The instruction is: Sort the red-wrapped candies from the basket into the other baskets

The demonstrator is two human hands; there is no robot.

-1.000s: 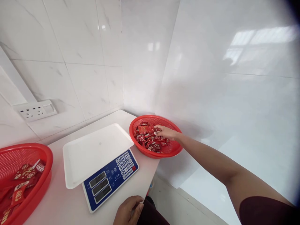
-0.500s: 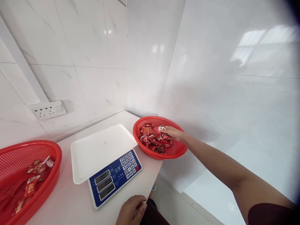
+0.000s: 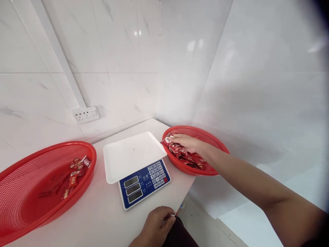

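Note:
My right hand (image 3: 186, 142) is over the left side of the right red basket (image 3: 218, 147), its fingers closed on a small red wrapped packet (image 3: 168, 138) with a white patch. Below the palm lies a heap of similar shiny red packets (image 3: 189, 158); the hand and forearm cover part of it. Resting at the table's front edge, my left hand (image 3: 158, 224) is empty, with loosely curled fingers and the thumb apart. Between the baskets stands a digital scale (image 3: 145, 185) with a bare white pan (image 3: 133, 151); the held packet is just beyond the pan's right edge.
A larger red basket (image 3: 84, 147) on the left holds some red packets (image 3: 74, 176). Everything stands on a white table (image 3: 102, 212) in a corner, against a tiled wall (image 3: 123, 92) with a socket panel (image 3: 86, 114). A smooth pale wall (image 3: 257, 113) rises on the right.
My right hand has come from within the basket toward its left rim with the packet. My view has turned left, showing more of the left basket. The left hand stays at the table edge.

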